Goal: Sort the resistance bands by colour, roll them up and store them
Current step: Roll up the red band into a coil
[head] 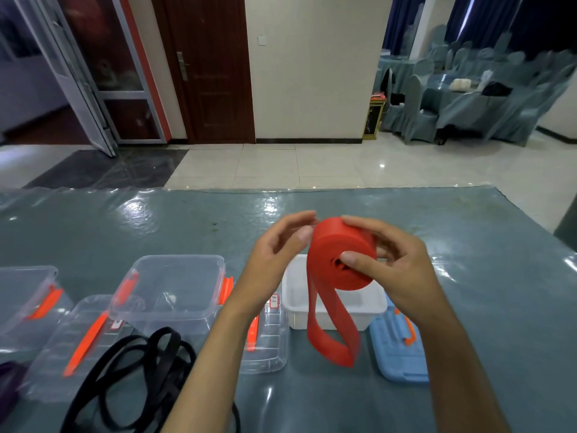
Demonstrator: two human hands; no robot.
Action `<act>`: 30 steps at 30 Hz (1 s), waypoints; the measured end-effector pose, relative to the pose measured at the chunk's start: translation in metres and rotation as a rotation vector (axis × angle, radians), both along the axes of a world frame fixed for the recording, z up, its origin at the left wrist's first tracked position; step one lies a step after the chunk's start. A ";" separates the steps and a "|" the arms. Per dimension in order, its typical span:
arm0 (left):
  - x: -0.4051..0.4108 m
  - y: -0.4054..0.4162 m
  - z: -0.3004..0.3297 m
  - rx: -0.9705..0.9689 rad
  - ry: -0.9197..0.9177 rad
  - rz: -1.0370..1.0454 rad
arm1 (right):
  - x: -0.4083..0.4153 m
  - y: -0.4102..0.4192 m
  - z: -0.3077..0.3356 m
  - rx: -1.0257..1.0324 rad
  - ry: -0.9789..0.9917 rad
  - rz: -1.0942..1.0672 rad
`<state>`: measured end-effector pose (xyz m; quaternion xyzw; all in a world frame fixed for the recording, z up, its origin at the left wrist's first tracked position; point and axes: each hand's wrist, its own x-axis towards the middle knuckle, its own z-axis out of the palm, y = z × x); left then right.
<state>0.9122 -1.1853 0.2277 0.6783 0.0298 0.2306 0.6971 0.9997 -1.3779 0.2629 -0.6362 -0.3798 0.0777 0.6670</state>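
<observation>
A wide red resistance band (334,245) is mostly wound into a roll, held above the table; its loose end hangs in a loop down past the white box (295,295). My right hand (390,264) grips the roll, thumb on its centre and fingers over the top. My left hand (278,254) is at the roll's left side, fingertips touching its upper edge with fingers relaxed. Black bands (150,370) lie tangled on the table at the lower left. A purple band (9,382) shows at the left edge.
Two clear plastic boxes (170,285) (22,295) with orange latches stand on the left, clear lids (81,342) (268,339) lying before them. A blue lid (398,351) lies right of the white box. The table (468,245) has a glossy grey-blue cover.
</observation>
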 end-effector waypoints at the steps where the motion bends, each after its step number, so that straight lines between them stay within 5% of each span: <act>1: -0.001 -0.004 0.012 0.019 -0.023 -0.052 | -0.001 0.001 0.001 -0.003 0.002 0.020; 19: -0.008 -0.009 0.019 0.113 -0.027 -0.039 | 0.002 -0.002 0.001 0.015 0.173 -0.008; 30: -0.002 -0.022 0.023 0.086 -0.230 0.136 | 0.011 -0.013 0.004 -0.047 0.010 0.104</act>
